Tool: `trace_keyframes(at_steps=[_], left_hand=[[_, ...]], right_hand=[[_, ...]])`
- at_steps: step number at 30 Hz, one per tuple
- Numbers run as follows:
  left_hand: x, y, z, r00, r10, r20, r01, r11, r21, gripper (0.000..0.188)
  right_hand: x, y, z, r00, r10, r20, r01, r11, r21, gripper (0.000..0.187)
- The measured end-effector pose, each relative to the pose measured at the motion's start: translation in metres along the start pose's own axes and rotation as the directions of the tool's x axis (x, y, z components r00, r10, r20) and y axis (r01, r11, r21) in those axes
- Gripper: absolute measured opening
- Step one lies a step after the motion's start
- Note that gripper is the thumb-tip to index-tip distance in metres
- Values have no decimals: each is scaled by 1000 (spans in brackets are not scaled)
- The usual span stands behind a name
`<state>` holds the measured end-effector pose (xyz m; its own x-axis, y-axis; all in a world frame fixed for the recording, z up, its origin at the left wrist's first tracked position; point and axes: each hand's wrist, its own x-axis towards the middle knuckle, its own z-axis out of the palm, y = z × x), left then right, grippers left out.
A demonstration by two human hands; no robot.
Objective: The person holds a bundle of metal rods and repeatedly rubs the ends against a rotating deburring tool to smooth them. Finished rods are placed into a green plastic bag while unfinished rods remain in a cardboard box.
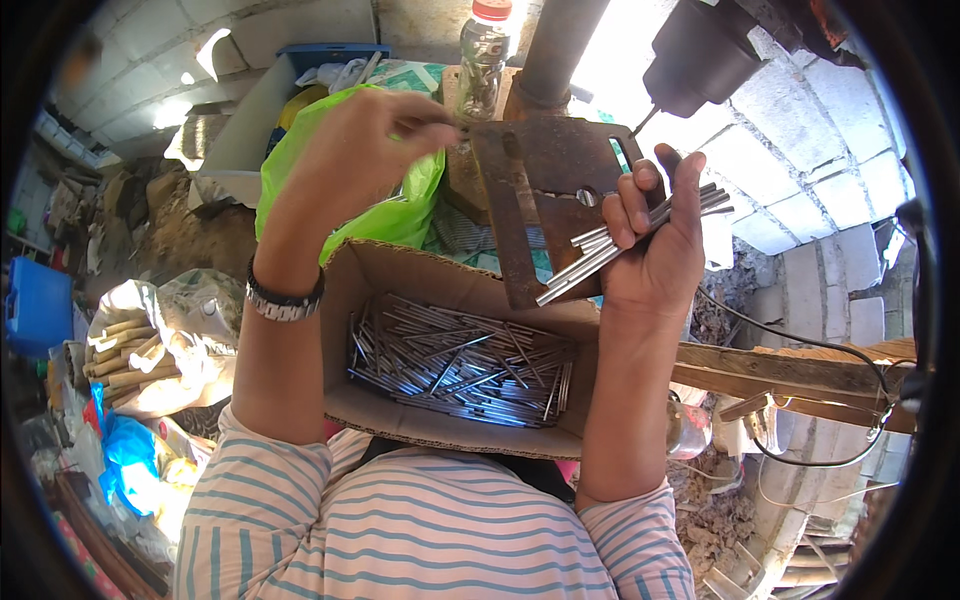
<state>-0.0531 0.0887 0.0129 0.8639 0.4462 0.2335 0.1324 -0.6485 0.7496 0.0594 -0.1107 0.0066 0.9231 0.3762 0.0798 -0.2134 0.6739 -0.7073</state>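
In my right hand (655, 225) I hold a loose bundle of thin metal rods (585, 272), fingers curled around them and the thumb raised. My left hand (365, 140) is lifted over a bright green plastic bag (405, 220). Its fingers are pinched together close to the edge of a rusty, slotted metal plate (515, 220); whatever they hold, if anything, I cannot make out. Below both hands, against my body, an open cardboard box (360, 405) contains many more such metal rods (465, 365), lying at mixed angles.
A clear bottle with a red cap (484, 60) stands behind the plate, beside a thick metal column (560, 55). A dark machine part (700, 60) hangs at upper right. A wooden beam (780, 375) and black cable (830, 350) lie right. Bagged sticks (130, 355) sit left.
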Motion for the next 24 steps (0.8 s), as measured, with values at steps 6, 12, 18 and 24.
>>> trace_keyframes(at_steps=[6, 12, 18, 24], left_hand=[[-20, 47, 23, 912, 231, 339, -129, 946, -298, 31], [-33, 61, 37, 905, 331, 266, -325, 943, -66, 23], [-30, 58, 37, 940, 224, 257, -164, 958, -237, 13], [-27, 60, 46, 949, 261, 178, -188, 919, -346, 10]], right_hand=[[0, 1, -1, 999, -29, -46, 30, 999, 15, 37], [-1, 1, 0, 999, -43, -31, 46, 996, 83, 38], [2, 2, -2, 995, -69, -72, 72, 997, 42, 36], [-3, 4, 5, 988, -90, -127, 81, 994, -75, 41]])
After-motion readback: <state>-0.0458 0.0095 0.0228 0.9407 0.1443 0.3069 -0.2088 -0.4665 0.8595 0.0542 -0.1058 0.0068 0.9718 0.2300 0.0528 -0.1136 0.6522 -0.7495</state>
